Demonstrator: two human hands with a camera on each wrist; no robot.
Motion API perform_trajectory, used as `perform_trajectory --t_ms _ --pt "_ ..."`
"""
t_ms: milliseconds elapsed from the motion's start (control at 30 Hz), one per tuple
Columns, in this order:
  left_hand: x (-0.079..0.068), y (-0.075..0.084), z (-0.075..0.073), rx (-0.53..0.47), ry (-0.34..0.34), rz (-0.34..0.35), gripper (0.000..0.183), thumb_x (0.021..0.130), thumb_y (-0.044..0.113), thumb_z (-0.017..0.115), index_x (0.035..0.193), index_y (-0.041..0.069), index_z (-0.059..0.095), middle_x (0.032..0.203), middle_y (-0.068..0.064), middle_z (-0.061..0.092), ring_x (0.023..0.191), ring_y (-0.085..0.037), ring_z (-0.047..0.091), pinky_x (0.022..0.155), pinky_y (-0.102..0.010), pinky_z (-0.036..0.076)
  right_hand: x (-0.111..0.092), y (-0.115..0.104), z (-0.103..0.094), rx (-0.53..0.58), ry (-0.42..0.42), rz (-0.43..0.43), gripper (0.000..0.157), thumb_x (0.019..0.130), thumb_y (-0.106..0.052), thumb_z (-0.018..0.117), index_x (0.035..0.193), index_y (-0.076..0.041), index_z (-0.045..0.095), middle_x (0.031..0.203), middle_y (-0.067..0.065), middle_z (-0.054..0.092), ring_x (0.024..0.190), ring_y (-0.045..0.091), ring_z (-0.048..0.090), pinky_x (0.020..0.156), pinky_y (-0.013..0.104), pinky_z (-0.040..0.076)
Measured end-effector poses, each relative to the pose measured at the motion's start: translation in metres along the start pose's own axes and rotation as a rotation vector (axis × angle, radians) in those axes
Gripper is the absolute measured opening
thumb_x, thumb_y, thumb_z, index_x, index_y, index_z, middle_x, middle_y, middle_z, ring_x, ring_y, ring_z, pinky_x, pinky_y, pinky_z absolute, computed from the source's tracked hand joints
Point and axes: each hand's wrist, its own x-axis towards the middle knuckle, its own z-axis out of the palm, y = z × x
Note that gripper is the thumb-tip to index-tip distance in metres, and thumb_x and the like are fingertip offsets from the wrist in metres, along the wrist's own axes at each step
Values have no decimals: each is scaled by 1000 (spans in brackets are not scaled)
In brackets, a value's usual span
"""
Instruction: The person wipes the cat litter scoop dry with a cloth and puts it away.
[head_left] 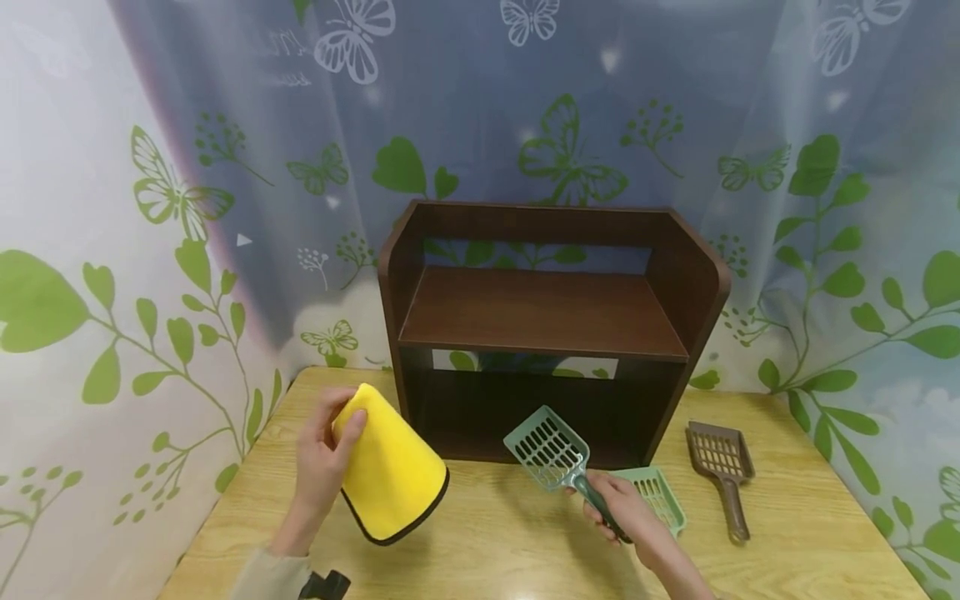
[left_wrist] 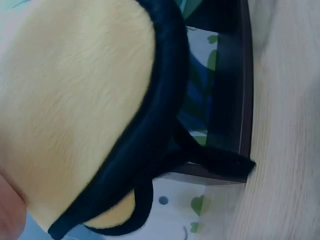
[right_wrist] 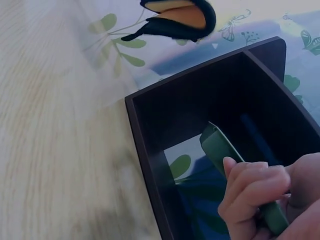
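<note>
Left hand [head_left: 321, 450] pinches a yellow cloth [head_left: 393, 471] between thumb and fingers at lower left; right hand [head_left: 628, 505] curls round the handle of a dark green scoop [head_left: 572, 475], lower right of centre. Across the bottom spreads the table [head_left: 480, 558]. Mid-frame stands a two-tier shelf [head_left: 540, 312], the scoop's head overlapping its lower tier. Lower right lie a brown scoop [head_left: 722, 469] and a partly hidden pale green scoop [head_left: 662, 500].
</note>
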Motion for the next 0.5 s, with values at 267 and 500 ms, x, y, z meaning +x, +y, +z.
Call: perform_trajectory --t_ms 267,500 --pt "1 -14 23 247 -204 125 44 85 -18 66 125 1 64 116 -8 62 108 -13 58 92 -14 46 1 -10 -1 34 -54 -26 47 113 -35 29 122 2 56 70 -4 49 46 3 32 44 18 30" --pt "3 -19 39 446 -320 161 42 90 -7 71 128 8 62 122 -8 67 109 -25 64 96 -24 50 -1 -17 1 59 -105 -44 43 113 -37 28 120 0 49 75 -2 52 49 4 34 47 19 31"
